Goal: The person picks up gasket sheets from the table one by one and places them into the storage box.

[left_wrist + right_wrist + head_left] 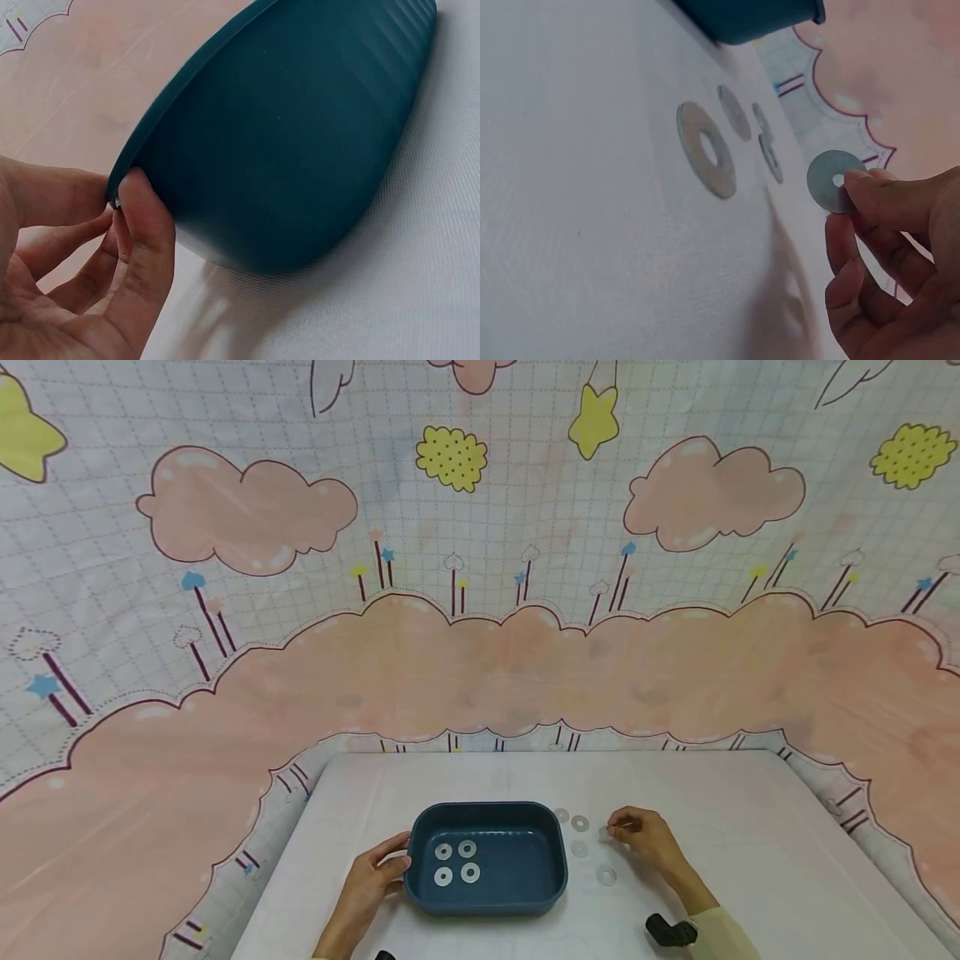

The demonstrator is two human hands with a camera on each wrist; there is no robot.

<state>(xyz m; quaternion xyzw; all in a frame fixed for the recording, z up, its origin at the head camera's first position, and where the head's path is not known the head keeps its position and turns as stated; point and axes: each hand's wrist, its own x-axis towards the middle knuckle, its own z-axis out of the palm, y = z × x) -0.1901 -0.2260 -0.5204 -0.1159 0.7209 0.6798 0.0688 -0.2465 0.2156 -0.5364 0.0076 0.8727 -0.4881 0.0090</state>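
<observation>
A dark blue rectangular tray (517, 893) stands on the white table, with several flat metal washers (443, 877) lying in its left half. My left hand (369, 878) grips the tray's left rim; in the left wrist view the thumb (146, 225) lies on the outer wall and the other fingers are at the edge. Right of the tray, my right hand (647, 837) pinches one washer (826, 180) between thumb and finger, held above the tabletop. Several loose washers (606, 875) lie flat on the table between the tray and that hand.
The white table (675, 777) reaches back to a hanging cloth (525, 677) printed with clouds and stars. A black strap piece (670, 932) sits at the right wrist, by a pale yellow sleeve (723, 935).
</observation>
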